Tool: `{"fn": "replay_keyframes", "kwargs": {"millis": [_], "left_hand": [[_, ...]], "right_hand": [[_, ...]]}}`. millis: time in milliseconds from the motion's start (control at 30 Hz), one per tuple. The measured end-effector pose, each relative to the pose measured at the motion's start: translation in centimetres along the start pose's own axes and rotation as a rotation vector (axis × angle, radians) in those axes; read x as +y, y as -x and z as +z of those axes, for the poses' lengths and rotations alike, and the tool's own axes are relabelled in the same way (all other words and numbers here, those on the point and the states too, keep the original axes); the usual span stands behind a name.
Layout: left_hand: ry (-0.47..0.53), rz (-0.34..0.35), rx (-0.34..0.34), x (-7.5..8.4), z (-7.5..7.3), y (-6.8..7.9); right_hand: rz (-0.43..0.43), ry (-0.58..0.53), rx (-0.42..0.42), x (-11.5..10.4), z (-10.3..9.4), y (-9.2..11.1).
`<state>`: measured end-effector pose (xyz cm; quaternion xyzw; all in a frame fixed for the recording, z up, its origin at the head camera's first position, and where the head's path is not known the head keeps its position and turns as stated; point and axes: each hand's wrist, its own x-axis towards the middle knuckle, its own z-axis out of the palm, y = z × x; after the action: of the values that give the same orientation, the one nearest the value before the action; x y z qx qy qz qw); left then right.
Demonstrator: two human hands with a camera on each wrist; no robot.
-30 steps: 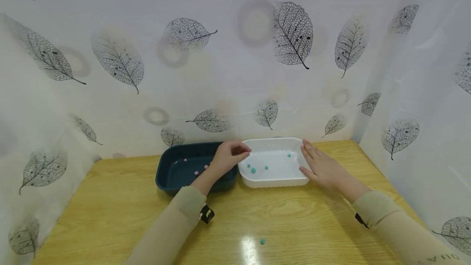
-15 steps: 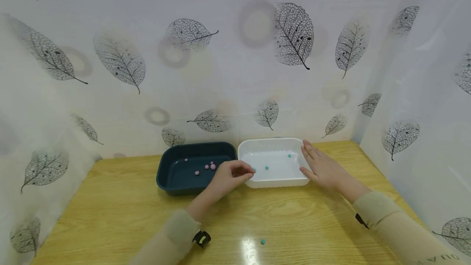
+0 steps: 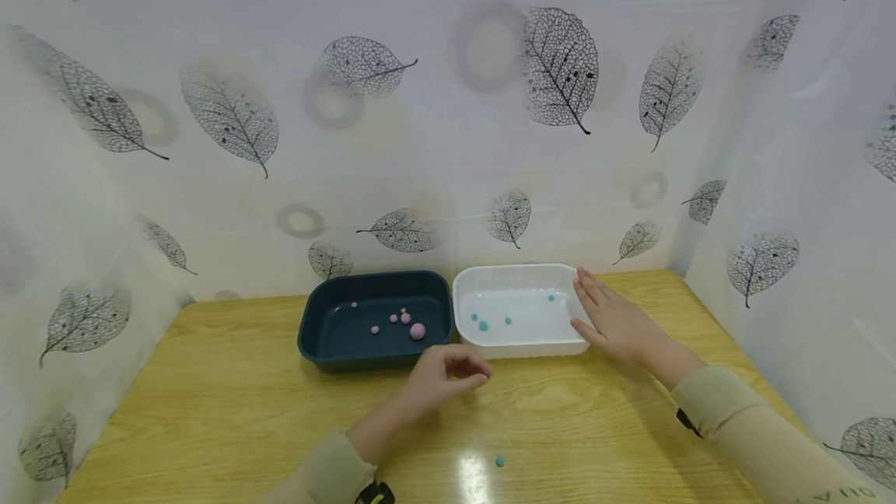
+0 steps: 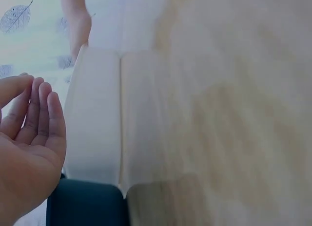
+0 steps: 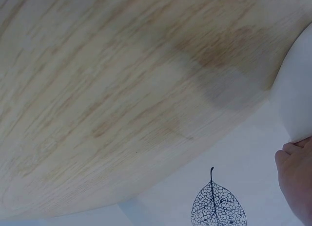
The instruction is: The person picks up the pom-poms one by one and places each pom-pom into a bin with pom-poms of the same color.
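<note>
My left hand hovers over the table just in front of the two trays, thumb and fingers loosely bent. In the left wrist view, the fingers are seen from the palm side with nothing visible in them. Toward the table's front lies a small teal ball. My right hand rests against the right end of the white tray, fingers extended. Several teal balls, one of them a larger ball, lie in that tray. The dark blue tray beside it holds several pink balls, the biggest a pink ball.
Both trays stand side by side at the back of the wooden table, close to a leaf-printed curtain. The curtain also encloses the left and right sides. A bright reflection shows near the front.
My left hand has moved from above the trays toward me, down to the table in front of them. It uncovers the large pink ball and the left teal balls. The right hand stays put.
</note>
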<state>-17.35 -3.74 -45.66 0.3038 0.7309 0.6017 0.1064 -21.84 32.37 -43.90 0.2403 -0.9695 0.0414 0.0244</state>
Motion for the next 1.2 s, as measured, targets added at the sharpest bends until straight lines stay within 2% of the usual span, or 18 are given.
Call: {"fn": "replay_keyframes", "kwargs": {"millis": [100,233,367,500,733,833,933,1067,1200], "left_hand": [[0.005,-0.023,-0.052,-0.2,0.5,0.4],[0.002,-0.056,-0.156,-0.5,1.2,0.8],[-0.048,-0.061,-0.25,-0.8,1.9,1.2],[-0.086,-0.056,-0.308,-0.9,2.4,1.6],[-0.066,-0.103,-0.377,-0.8,3.0,2.4],[-0.128,-0.107,-0.388,-0.6,3.2,2.5],[-0.243,-0.073,-0.413,-0.5,3.2,2.6],[-0.411,0.03,-0.457,-0.3,3.3,2.6],[-0.503,0.1,-0.488,-0.2,3.3,2.5]], "right_hand": [[0.001,-0.001,0.0,0.0,0.1,0.1],[0.001,-0.006,0.003,0.0,0.1,0.1],[0.005,-0.012,0.0,0.1,0.2,0.1],[0.007,-0.008,-0.003,0.1,0.2,0.1],[0.008,-0.016,-0.006,0.1,0.2,0.1],[0.009,-0.015,-0.006,0.1,0.1,0.1],[0.01,-0.01,-0.005,0.1,0.1,0.1],[0.007,-0.005,-0.003,0.1,0.2,0.1],[0.005,-0.006,-0.001,0.0,0.2,0.1]]}}
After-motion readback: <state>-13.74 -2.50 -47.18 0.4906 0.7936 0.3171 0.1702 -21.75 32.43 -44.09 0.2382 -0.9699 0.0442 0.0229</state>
